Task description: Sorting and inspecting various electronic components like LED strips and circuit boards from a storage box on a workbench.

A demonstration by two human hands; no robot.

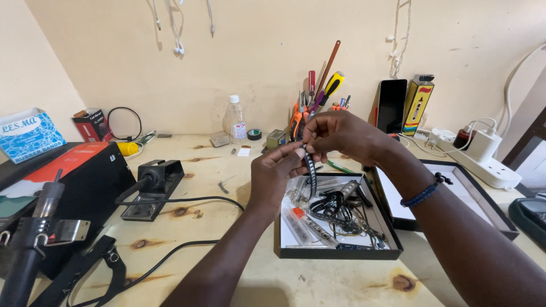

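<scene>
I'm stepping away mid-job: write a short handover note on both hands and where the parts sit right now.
Left hand: pinches the upper part of a dark ribbed strip.
Right hand: grips the strip's top end from the other side.
The strip hangs down over the open black box of cables and clear packets on the wooden bench.
Done: strip lifted out of the box.
Left: cannot tell from this view.

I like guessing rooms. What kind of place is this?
Probably a small electronics repair bench: a cup of screwdrivers and pliers, a soldering-type tool stand and a box of cables.
</scene>
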